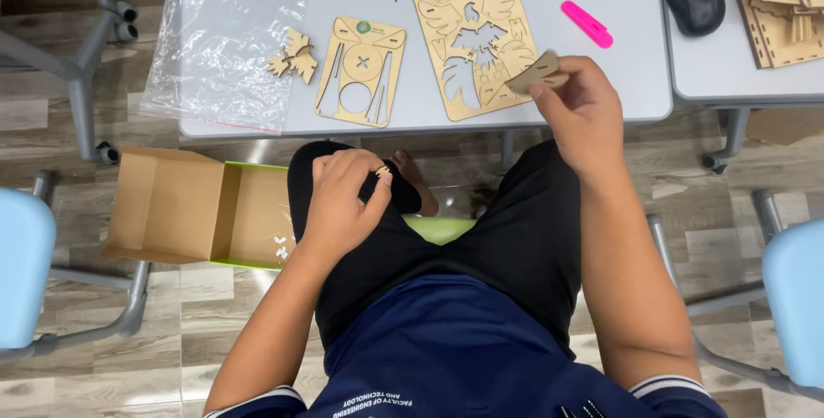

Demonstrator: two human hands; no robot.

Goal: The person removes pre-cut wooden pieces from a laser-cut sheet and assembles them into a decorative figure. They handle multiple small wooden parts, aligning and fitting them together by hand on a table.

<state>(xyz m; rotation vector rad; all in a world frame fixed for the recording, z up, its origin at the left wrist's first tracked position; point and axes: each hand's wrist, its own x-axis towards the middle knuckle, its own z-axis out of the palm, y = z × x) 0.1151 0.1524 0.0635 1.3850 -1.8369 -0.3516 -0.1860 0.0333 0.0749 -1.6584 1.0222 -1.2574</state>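
the table (618,6) is pale grey. on it the laser-cut plywood sheet (475,39) and the smaller plywood sheet (360,70) are light tan with darker brown cut lines, as is the loose leaf-shaped piece (293,57). the marker (587,24) is bright pink, the computer mouse (694,2) black, the plastic bag (223,32) clear. the cardboard box (172,203) is brown with a lime-green edge. the shorts (506,246) are black, the shirt (463,358) navy with white-striped cuffs. the chairs (24,272) are light blue.

The tiny wooden piece (382,171) pinched in the left fingers (365,179) is too small to tell.
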